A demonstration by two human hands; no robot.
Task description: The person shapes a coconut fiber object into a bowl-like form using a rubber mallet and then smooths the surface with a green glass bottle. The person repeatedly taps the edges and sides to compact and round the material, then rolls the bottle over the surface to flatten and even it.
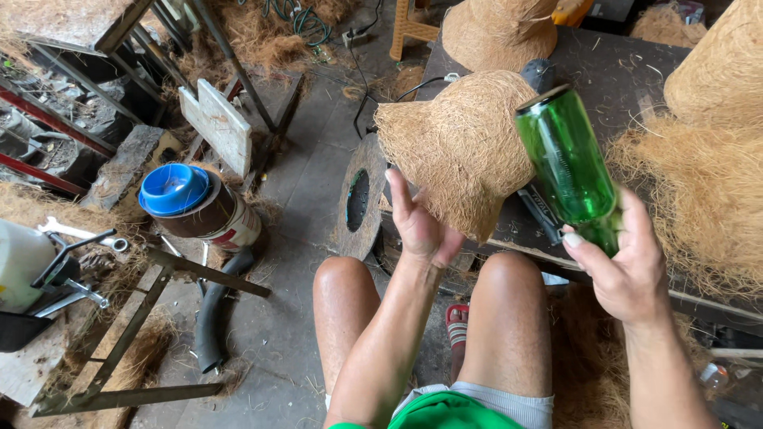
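Left hand: the left hand is pressed open-palmed against the underside of a coir pot, fingers spread and propping it, not curled round it.
Right hand: the right hand is wrapped tight round the base of a green glass bottle, which tilts up with its capped end beside the pot's wall.
Where the pot sits: held up over the person's knees, at the edge of the dark workbench.
Progress: the pot already has its tapered bucket shape; its wall looks shaggy and uneven, so smoothing seems unfinished, as I judge it.
Textures: coarse, hairy brown fibre against slick, hard, see-through glass.
Nearby: loose coir heaped to the right; a blue-lidded tin on the floor.
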